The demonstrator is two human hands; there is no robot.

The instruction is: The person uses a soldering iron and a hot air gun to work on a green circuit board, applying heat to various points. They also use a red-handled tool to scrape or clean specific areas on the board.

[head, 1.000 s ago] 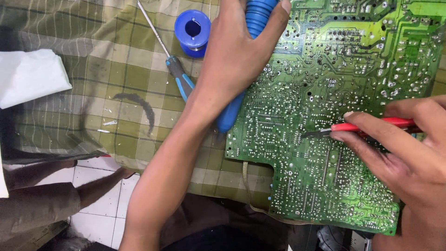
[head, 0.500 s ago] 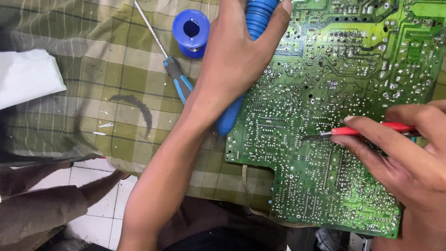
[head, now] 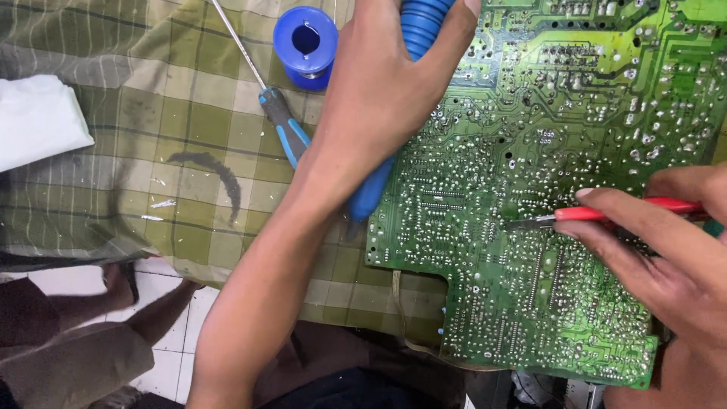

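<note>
A large green circuit board [head: 522, 295] lies solder side up on a green checked cloth [head: 174, 144]. My left hand [head: 379, 91] grips a blue ribbed tool handle [head: 424, 23] that runs under the palm, its lower blue end [head: 369, 198] showing at the board's left edge. My right hand [head: 666, 250] holds a thin tool with a red handle [head: 628, 210]; its metal tip [head: 522, 223] touches the solder joints near the board's middle.
A blue spool [head: 305, 45] sits on the cloth at the top. A screwdriver with a blue and grey handle [head: 282, 121] lies beside my left wrist. White cloth [head: 38, 121] rests at the far left. Tiled floor and a person's foot [head: 125, 284] show below.
The view has shifted slightly. My right hand and the red-handled tool have crept a little along the board; my left hand keeps its grip.
</note>
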